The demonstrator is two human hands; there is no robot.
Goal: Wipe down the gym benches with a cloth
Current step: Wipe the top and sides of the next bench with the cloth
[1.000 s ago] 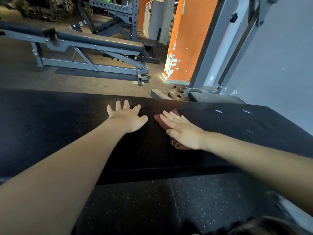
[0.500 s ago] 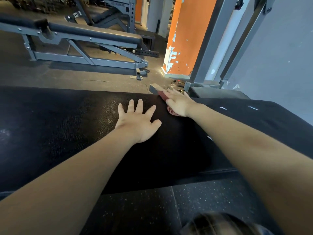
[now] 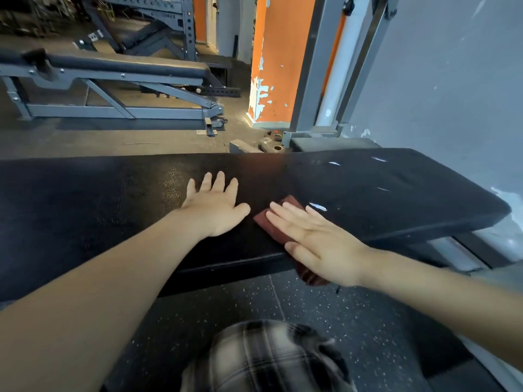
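Head view shows the right hand (image 3: 319,241) lying flat, with straight fingers, on top of a folded dark red cloth (image 3: 263,223). The hand presses the cloth down and does not grip it. The cloth is now at the near edge of the wide black padded bench (image 3: 396,193), and its lower part hangs over that edge. Half a second ago the same hand and cloth were at the far edge of the pad, so the hand has just pulled one stroke across the whole width, toward the person. One second ago the cloth was in the middle of the pad, so I judge that the wiping goes back and forth in the same strip.

The left hand (image 3: 215,207) rests open on the pad just beside the cloth, fingers spread, and holds nothing. It has stayed in almost the same place and seems to support the body.

For the task this means that this strip of the pad is probably covered. The part to the right, with some small white scuffs (image 3: 318,207), and the long part to the left look not yet wiped. A second grey-framed bench with a black pad (image 3: 127,65) stands behind, well apart.
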